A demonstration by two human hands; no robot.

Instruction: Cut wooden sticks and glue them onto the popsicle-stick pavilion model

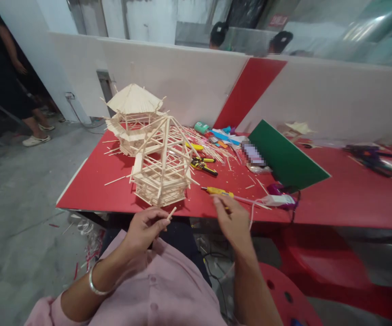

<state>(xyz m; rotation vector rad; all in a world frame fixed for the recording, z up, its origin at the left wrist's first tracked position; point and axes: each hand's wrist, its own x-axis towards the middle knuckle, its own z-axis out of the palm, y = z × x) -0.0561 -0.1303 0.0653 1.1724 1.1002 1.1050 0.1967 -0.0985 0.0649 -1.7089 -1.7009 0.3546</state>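
Observation:
My left hand is closed, pinching a short wooden stick between thumb and fingertips just in front of the table edge. My right hand is closed around the handle of a yellow hot glue gun. Its dark nozzle points left, and a clear glue stick sticks out of its back. Most of the handle is hidden by my fingers. Between and beyond my hands stands an open frame of pale sticks, many-sided with a peaked top. Neither hand touches it.
A stick pavilion model with covered roof stands behind. Yellow-black pliers, loose sticks, a green board and a white box lie on the red table. A red stool is at right; someone's legs show at left.

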